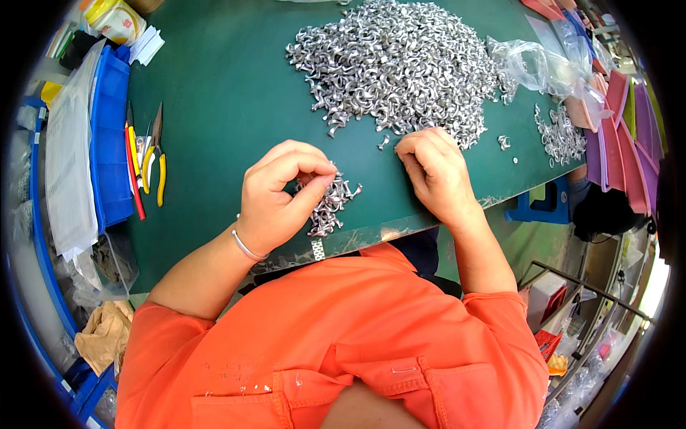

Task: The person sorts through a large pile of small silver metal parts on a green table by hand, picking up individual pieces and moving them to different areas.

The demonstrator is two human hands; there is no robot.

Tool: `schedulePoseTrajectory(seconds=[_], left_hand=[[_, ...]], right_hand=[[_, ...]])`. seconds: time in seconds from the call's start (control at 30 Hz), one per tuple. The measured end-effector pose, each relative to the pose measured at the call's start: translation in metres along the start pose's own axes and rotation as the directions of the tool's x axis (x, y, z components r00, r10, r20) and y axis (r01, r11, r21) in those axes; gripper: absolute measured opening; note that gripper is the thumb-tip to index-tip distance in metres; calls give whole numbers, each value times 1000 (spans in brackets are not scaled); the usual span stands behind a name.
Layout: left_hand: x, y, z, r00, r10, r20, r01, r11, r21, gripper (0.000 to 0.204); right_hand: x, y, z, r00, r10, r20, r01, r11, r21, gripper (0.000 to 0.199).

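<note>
A large heap of small curved silvery metal pieces (400,64) covers the far middle of the green table. My left hand (275,193) has thumb and forefinger pinched together over a smaller pile of the same pieces (327,213) near the front edge. Whatever sits in that pinch is too small to make out. At the near edge of the large heap, my right hand (437,171) is closed with its fingers curled down; its fingertips are partly hidden. One loose metal piece (384,141) lies just left of it.
Pliers with yellow handles (153,161) and a red pen-like tool (134,171) lie left, beside a blue bin (113,136). Clear plastic bags (536,64), a pile of metal rings (561,136) and pink and purple trays (625,136) are right. A blue stool (539,207) stands below.
</note>
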State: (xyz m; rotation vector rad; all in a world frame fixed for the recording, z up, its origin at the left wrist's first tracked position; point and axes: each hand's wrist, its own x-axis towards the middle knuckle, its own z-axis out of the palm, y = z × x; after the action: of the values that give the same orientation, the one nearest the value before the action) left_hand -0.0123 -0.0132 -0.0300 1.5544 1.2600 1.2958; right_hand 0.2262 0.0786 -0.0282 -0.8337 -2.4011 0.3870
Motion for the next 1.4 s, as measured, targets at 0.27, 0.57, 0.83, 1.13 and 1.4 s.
schedulePoseTrajectory(seconds=[0.27,0.57,0.83,1.13,1.4], left_hand=[[0,2,9,995,-95,-24,90,982,-164,11],[-3,-1,9,995,-96,16,96,942,-323,7],[-1,-3,7,999,-28,-20,23,978,-209,10],[1,2,2,996,85,39,-84,996,-20,17],[0,2,0,993,117,32,-118,993,16,19]], right_hand=[[4,-43,23,984,59,-168,6,931,364,29],[1,-55,51,926,197,-323,54,777,627,38],[-5,-49,53,961,166,-220,58,660,749,40],[-7,-50,47,969,200,-148,15,548,837,42],[-4,-50,47,961,265,-85,-64,508,859,41]])
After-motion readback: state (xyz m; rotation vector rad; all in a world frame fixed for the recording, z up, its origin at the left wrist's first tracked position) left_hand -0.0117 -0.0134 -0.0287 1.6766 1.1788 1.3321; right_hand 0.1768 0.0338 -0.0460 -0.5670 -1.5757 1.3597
